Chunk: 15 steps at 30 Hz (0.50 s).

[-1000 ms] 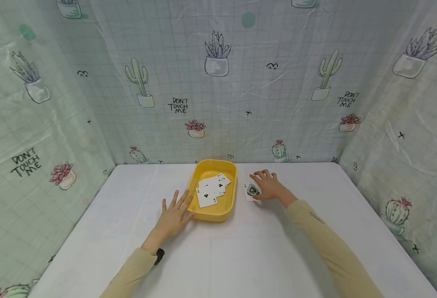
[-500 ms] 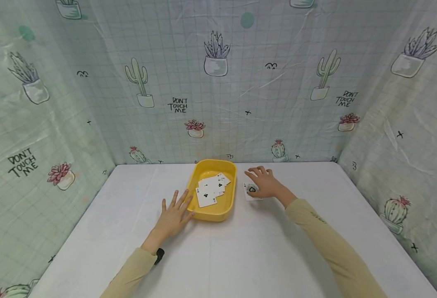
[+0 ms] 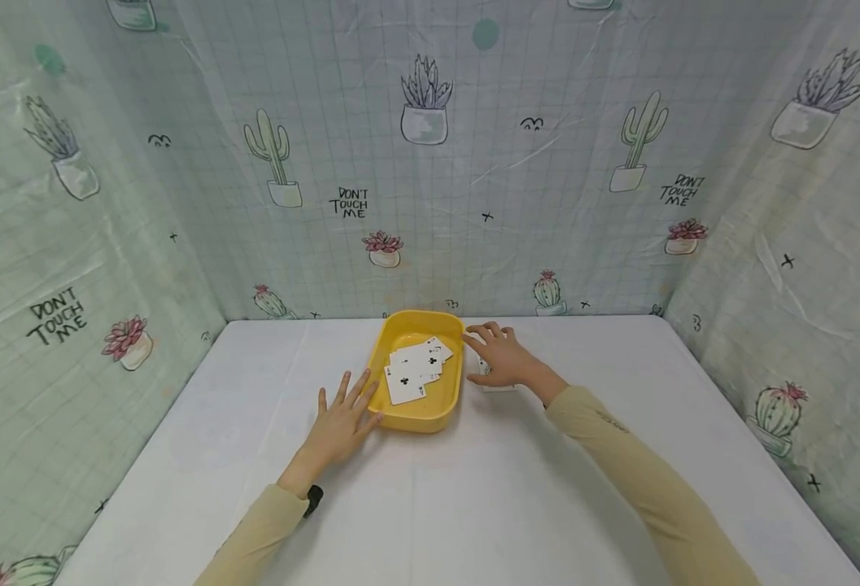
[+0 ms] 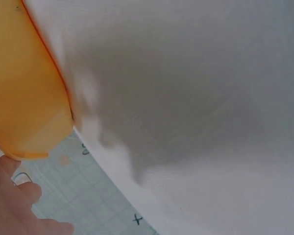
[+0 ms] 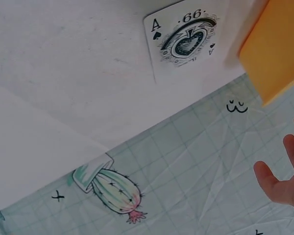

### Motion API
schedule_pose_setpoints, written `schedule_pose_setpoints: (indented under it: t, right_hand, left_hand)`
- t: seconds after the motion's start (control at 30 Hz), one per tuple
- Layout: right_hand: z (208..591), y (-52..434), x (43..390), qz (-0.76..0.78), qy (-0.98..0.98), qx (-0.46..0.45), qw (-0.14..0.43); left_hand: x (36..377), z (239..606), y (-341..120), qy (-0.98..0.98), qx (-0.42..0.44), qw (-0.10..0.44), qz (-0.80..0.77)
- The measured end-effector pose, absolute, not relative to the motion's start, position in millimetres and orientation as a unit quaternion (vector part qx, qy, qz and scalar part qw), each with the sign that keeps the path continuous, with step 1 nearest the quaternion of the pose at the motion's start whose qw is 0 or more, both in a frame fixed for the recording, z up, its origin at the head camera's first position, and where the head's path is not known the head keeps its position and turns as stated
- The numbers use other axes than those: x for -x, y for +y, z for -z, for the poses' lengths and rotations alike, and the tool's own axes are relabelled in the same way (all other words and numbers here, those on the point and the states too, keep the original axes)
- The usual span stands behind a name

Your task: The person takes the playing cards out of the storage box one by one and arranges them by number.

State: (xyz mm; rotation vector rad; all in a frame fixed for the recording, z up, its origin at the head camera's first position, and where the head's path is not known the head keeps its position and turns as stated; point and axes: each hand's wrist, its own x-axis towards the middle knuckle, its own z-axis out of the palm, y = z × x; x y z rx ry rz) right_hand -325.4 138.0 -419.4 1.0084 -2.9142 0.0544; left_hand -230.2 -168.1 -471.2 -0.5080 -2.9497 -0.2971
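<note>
I see the left hand (image 3: 340,426) nearest me, flat on the white table (image 3: 473,505), fingers spread and straight, fingertips touching the near left wall of the yellow tray (image 3: 450,405); it holds nothing. Club cards (image 3: 416,370) lie fanned face up inside the tray. Just right of the tray, the right hand (image 3: 501,358) hovers with fingers extended and loosely spread, gripping nothing. Under it lies the ace of spades (image 5: 185,40), face up on the table beside the tray; contact is probably absent, though the head view hides it.
</note>
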Motion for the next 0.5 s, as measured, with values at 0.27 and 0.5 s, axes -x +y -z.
schedule_pose_setpoints:
  t: [0.27, 0.5]
  right_hand:
    - [417, 116, 326, -0.023, -0.943, -0.331, 0.015]
    - [421, 95, 327, -0.028, -0.939, -0.343, -0.003]
  left_hand:
    - [232, 471, -169, -0.978, 0.174, 0.075, 0.092]
    - [231, 471, -169, -0.978, 0.171, 0.075, 0.088]
